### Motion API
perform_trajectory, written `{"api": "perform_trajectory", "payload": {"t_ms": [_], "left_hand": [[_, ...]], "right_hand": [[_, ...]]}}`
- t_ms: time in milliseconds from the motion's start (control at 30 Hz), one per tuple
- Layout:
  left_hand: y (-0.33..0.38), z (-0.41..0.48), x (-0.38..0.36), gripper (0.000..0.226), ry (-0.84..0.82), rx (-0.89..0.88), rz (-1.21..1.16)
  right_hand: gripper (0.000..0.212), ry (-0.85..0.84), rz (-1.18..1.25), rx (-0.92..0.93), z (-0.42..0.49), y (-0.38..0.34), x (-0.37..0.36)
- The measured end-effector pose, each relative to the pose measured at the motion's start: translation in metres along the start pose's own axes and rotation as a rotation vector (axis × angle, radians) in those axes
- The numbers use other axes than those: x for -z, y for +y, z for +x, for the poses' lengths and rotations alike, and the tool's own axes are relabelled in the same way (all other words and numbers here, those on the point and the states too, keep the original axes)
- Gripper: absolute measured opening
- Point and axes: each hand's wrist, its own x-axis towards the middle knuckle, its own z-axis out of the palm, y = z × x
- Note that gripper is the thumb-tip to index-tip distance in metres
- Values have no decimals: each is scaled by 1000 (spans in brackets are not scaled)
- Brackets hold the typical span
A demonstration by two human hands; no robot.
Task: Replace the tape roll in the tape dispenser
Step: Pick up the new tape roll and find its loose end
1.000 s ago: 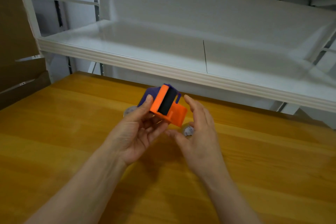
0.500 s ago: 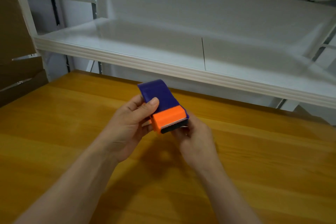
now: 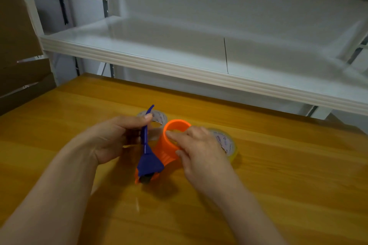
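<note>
Between the two hands sits the tape dispenser [image 3: 149,162], held low over the table with its purple side plate edge-on to the camera and its cutter end pointing back toward the person. The left hand [image 3: 113,137] pinches the thin purple plate, thumb and fingers curled around its upper part. The right hand [image 3: 199,149] grips the orange drum [image 3: 169,145], forefinger laid across the open rim and thumb pressed to its side. Just beyond the left fingertips a clear tape roll [image 3: 159,117] lies flat; a second tape roll [image 3: 227,142] lies under and beyond the right knuckles, partly hidden. Both rest on a glossy honey-coloured wooden table [image 3: 278,165]. Farther out runs a white metal shelf [image 3: 179,65], with brown cardboard [image 3: 18,45] at the far left.
</note>
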Motion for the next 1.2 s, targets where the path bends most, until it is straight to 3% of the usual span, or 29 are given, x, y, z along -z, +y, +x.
{"api": "perform_trajectory", "payload": {"t_ms": [67, 167, 200, 367, 467, 633, 767, 900, 1067, 1200], "left_hand": [[0, -1, 2, 111, 11, 11, 42], [0, 0, 5, 117, -13, -4, 86], [0, 1, 5, 112, -18, -11, 112], [0, 0, 2, 45, -29, -27, 205], [-6, 7, -7, 23, -55, -30, 209], [-12, 15, -16, 45, 72, -74, 185], [-13, 15, -13, 88, 62, -96, 285], [-15, 19, -17, 71, 29, -83, 295], [-13, 24, -13, 68, 231, -148, 236], [-14, 27, -13, 65, 247, -167, 224]], "right_hand": [[54, -16, -37, 8, -2, -2, 0], [55, -38, -47, 6, -3, -3, 1], [55, -50, -50, 6, -3, -4, 2], [54, -90, -46, 30, -5, -3, 5], [51, -126, -49, 42, -5, 0, -1], [50, -130, -6, 34, 0, 5, -13], [49, -126, 7, 8, 4, 8, -19], [48, -127, 28, -8, 4, 12, -21], [43, -75, 40, -19, 5, 13, -24], [38, -20, 69, -13, 4, 12, -22]]}}
